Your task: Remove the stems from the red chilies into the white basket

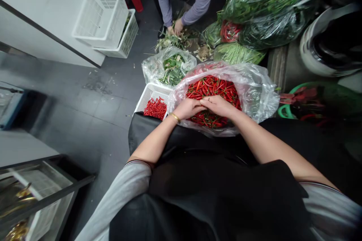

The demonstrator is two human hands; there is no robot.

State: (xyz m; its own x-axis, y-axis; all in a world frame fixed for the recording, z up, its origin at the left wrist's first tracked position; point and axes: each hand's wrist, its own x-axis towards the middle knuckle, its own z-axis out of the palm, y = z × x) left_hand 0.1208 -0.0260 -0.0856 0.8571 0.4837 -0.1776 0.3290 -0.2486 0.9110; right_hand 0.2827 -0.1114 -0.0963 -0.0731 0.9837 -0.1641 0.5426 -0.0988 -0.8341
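A large clear plastic bag (256,92), its mouth wide open, is full of red chili peppers (212,86) with green stems. Over the peppers, my left hand (188,108) and my right hand (219,105) meet, their fingertips together. Both hands are closed in a pinch, and whatever lies between the fingers is hidden. A gold bracelet (175,117) circles my left wrist. Left of the bag, close to my left hand, a white perforated basket (151,90) holds a smaller heap of red chilies (155,108).
Beyond stands a bag of green leaves (174,67), where a co-worker's hands (174,28) handle greens on the floor. Stacked white baskets (98,15) are at the upper left. Bagged vegetables (263,3), a white bucket (311,52) and a green basin (285,111) are at the right.
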